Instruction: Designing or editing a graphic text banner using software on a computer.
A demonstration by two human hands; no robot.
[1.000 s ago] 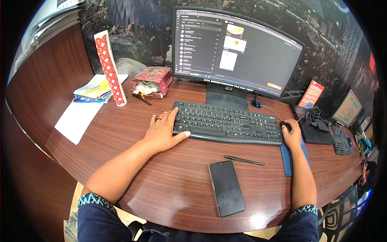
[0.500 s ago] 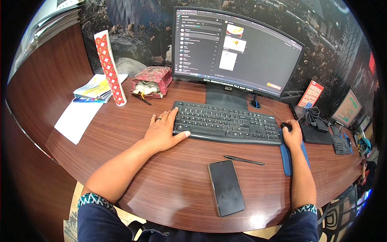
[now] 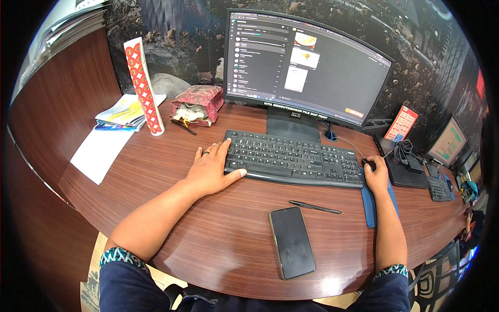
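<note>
My left hand rests at the left end of a black keyboard, its fingers spread and a dark ring on one of them. Over a black computer mouse, my right hand is curled, covering much of it. The mouse sits at the top of a blue mouse pad, which my wrist partly hides. Behind the keyboard stands a curved monitor with a dark window showing a list and several small pictures. A smartphone with a dark screen lies nearer me, below a black pen.
On the left are a red-and-white patterned strip standing upright, stacked papers and a white sheet. A red patterned bag sits left of the monitor, beside another pen. Cables and a second monitor stand right.
The view has shifted very slightly. Both hands stay in place on the keyboard and the mouse.
</note>
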